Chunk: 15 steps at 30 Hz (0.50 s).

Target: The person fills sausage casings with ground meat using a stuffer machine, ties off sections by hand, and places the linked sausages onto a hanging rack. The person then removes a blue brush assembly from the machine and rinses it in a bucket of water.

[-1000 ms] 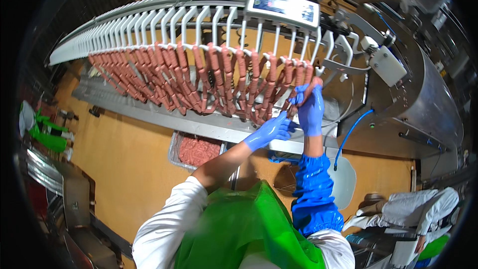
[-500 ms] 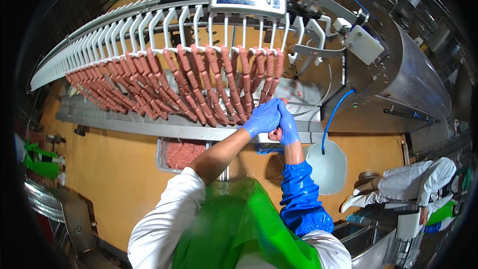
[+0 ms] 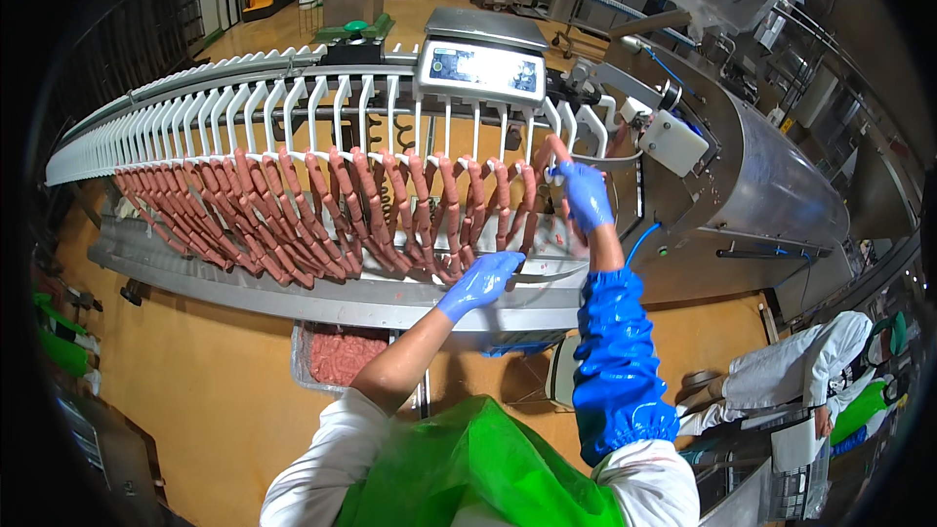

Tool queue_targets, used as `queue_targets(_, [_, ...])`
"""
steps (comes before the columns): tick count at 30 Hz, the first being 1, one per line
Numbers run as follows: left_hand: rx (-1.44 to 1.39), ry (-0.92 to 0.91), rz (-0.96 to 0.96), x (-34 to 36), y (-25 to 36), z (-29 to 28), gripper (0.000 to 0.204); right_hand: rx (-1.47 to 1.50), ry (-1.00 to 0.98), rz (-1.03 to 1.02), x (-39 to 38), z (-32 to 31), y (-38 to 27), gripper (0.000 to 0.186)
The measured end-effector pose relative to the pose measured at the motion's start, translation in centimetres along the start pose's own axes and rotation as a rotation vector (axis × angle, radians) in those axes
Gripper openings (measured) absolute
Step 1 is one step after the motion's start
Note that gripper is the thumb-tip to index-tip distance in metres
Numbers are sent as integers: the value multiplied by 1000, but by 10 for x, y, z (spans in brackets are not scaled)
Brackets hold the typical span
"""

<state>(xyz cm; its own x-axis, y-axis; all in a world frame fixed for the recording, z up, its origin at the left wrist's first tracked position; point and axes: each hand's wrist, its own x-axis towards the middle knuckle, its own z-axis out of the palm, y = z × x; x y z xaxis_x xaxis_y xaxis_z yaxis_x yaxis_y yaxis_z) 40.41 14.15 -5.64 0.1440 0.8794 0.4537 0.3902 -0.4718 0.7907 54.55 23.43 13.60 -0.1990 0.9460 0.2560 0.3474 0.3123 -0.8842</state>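
Chains of pink sausage links hang from a long curved rail of white hooks. My right hand, in a blue glove, grips a raised sausage strand beside the rail's right end. My left hand, also gloved, is lower, at the bottom of the chains, its fingers drawn together; what they hold, if anything, is hidden. A steel tray runs under the hanging links.
A scale stands over the rail. A steel machine with a blue hose is at right. Below the tray sits a bin of meat. Another person in white is at lower right.
My hands, together low down half a second ago, are now apart: the right has risen with a sausage strand, the left has moved slightly down and left. The view has tilted up.
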Motion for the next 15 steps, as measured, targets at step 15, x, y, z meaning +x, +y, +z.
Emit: queue_targets(15, [-702, 316, -410, 89, -10, 31, 28, -397, 232, -639, -98, 80, 113, 39])
